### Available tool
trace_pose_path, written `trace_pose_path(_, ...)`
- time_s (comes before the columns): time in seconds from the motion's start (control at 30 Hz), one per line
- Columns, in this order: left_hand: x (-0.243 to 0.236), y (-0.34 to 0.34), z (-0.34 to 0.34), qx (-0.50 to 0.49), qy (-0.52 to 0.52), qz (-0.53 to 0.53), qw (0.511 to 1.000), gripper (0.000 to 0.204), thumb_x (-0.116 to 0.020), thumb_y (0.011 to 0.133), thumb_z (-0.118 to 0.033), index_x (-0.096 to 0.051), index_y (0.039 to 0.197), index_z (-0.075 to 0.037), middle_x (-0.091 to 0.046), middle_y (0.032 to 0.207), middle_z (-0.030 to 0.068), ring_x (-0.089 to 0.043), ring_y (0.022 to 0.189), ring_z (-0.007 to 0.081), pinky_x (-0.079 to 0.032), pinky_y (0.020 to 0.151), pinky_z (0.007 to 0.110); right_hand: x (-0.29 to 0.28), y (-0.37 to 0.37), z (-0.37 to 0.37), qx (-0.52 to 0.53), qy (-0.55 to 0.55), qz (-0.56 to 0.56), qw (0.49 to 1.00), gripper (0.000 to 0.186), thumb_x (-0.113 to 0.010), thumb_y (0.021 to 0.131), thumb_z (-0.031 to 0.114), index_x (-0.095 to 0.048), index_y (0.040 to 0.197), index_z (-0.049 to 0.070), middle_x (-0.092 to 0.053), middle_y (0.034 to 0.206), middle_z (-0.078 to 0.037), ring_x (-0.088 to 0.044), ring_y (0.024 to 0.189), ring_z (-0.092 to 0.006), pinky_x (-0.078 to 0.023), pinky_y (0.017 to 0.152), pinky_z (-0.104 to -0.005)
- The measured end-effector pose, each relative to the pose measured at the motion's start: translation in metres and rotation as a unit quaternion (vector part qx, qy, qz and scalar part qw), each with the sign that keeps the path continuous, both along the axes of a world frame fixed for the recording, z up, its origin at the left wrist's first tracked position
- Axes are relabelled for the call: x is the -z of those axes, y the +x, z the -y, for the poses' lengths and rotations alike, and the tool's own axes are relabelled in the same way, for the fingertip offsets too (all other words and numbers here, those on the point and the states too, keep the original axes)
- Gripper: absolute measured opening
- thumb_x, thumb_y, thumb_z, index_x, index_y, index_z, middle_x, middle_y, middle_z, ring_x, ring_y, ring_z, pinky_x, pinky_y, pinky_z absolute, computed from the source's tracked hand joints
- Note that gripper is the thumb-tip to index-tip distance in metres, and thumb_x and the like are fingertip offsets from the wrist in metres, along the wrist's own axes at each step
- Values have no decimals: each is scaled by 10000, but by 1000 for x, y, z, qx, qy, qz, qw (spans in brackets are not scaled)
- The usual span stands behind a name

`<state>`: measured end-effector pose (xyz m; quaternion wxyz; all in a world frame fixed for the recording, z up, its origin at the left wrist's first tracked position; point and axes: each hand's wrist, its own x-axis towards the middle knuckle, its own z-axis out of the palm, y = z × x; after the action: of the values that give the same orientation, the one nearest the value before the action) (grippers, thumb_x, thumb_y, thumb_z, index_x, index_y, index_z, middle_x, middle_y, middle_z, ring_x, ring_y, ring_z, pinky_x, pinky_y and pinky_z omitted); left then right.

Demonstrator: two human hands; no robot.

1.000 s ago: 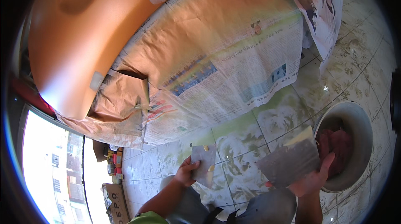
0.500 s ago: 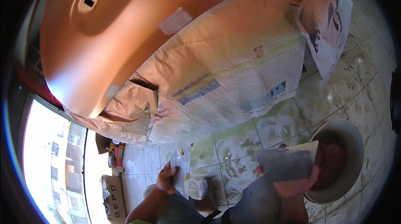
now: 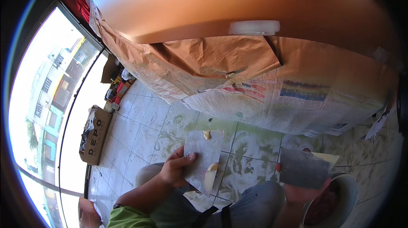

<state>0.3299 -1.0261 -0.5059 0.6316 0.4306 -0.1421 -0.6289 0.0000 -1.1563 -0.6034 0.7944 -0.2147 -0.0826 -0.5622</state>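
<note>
My left hand (image 3: 176,166) grips a thin grey plate (image 3: 203,153), its thumb lying on the front face. Yellowish dabs of putty (image 3: 207,135) stick to the plate near its top and right edge. At the lower right, my right hand (image 3: 304,193) holds a dark grey rectangular sheet (image 3: 304,167) from behind, with fingertips at its left and top edges. A pale yellow piece (image 3: 326,158) shows beyond the sheet's right edge; whether the two are joined is unclear. Above both hands curves an orange car body panel (image 3: 191,2) with a whitish smoothed patch (image 3: 255,27).
Brown paper (image 3: 212,58) and newspaper (image 3: 255,100) drape below the panel. A bucket (image 3: 352,185) with dark red cloth inside stands beside my right hand. Left, a cardboard box (image 3: 97,136) and several small containers (image 3: 119,90) sit on the smeared tile floor (image 3: 250,172), near a bright opening.
The view has swung left, so the panel, paper and bucket sit differently in it. The grey plate now faces me more fully. Both hands keep their hold.
</note>
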Motion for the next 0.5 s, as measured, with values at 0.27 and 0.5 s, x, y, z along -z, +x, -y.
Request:
trace_pose_path(0.27, -4, 32, -50, -136, -26, 32, 990, 505, -589, 980, -101, -452, 1458, -18, -642, 1300, 198, -672, 1167, 342, -566, 994, 493, -10, 76, -5, -83, 23, 20, 996, 742, -657, 876, 605, -518, 1515, 255, -399, 1596, -98, -336, 1460, -478, -269, 1091, -800)
trace_pose_path(0.5, -3, 49, -56, -150, -46, 38, 987, 515, -599, 975, -127, -450, 1458, -24, -648, 1294, 194, -680, 1142, 333, -570, 978, 488, -37, 98, -21, -18, 23, -40, 999, 751, -688, 858, 587, -544, 1493, 212, -406, 1566, -150, -397, 1406, -452, -309, 1108, -716)
